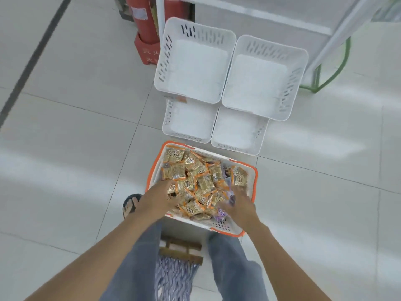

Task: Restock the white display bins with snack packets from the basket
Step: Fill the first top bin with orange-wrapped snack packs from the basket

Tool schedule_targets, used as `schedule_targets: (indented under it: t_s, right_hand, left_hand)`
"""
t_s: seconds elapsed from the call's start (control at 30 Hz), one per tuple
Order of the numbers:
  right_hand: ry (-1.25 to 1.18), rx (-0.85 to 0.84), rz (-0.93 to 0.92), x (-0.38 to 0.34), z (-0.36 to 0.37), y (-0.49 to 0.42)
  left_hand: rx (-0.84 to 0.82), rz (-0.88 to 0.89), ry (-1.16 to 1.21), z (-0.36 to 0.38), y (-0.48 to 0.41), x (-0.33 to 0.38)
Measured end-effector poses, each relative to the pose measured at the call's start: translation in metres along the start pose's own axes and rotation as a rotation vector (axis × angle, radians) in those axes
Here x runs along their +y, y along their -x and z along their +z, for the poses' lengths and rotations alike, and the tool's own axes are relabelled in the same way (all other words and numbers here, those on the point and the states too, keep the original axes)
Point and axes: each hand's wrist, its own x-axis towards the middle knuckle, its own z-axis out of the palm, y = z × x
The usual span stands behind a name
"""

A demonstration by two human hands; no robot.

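Both hands are down in the basket [150,177]. The left hand [158,196] has its fingers dug in among the snack packets [201,181], while the right hand [238,203] is blurred, lying over the pile. Whether either grips a packet, I cannot tell. The orange-rimmed basket sits on the tiled floor [76,148], with four white bins [167,51] just beyond it in two stepped rows.

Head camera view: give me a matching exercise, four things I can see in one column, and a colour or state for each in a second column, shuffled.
1. basket
2. display bins
3. fire extinguisher
4. tube frame

A. green, far right
B. red, top left
C. white, empty
D. orange rim, full of snack packets

Pairs: 1-D, 2-C, 3-B, 4-A
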Motion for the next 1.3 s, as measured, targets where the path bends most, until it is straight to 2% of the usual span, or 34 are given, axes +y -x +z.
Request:
schedule_targets:
  t_s: [0.1,0.2,0.3,0.37,0.5,0.6,0.7,0.77,0.87,0.97,1.13,1.2,1.3]
  right_hand:
    - [0.086,0.071,0.001,0.019,0.054,-0.071]
    - [0.207,0.112,-0.087,0.042,0.105,-0.129]
    - [0.278,0.169,-0.25,0.071,0.148,-0.177]
    - [0.329,0.265,-0.433,0.09,0.166,-0.207]
    - [0.463,0.35,-0.757,0.11,0.168,-0.244]
    - [0.61,0.276,-0.74,0.113,0.158,-0.245]
    - [0.701,0.197,-0.681,0.111,0.157,-0.241]
    - [0.661,0.095,-0.613,0.104,0.156,-0.232]
    - [0.648,0.078,-0.554,0.093,0.151,-0.224]
    - [0.585,0.118,-0.473,0.083,0.145,-0.22]
    - [-0.037,0.32,-0.543,0.046,0.117,-0.212]
    - [-0.177,0.278,-0.566,0.028,0.105,-0.2]
    - [-0.235,0.23,-0.563,0.014,0.095,-0.187]
  left_hand:
    - [-0.047,0.09,-0.071,0.027,-0.077,-0.054]
    - [-0.064,0.13,-0.117,0.054,-0.141,-0.104]
    - [-0.045,0.244,-0.123,0.076,-0.192,-0.135]
    - [-0.005,0.346,-0.152,0.09,-0.225,-0.145]
    - [0.025,0.56,-0.265,0.117,-0.278,-0.144]
    - [0.009,0.635,-0.283,0.13,-0.296,-0.139]
    - [0.06,0.683,-0.199,0.134,-0.302,-0.133]
    - [0.097,0.658,-0.096,0.135,-0.289,-0.126]
    - [0.131,0.648,0.055,0.133,-0.272,-0.114]
    - [0.169,0.637,0.044,0.126,-0.262,-0.1]
    - [0.029,0.578,0.128,0.128,-0.244,-0.076]
    - [-0.018,0.579,0.185,0.132,-0.238,-0.069]
    - [-0.02,0.539,0.378,0.136,-0.235,-0.068]
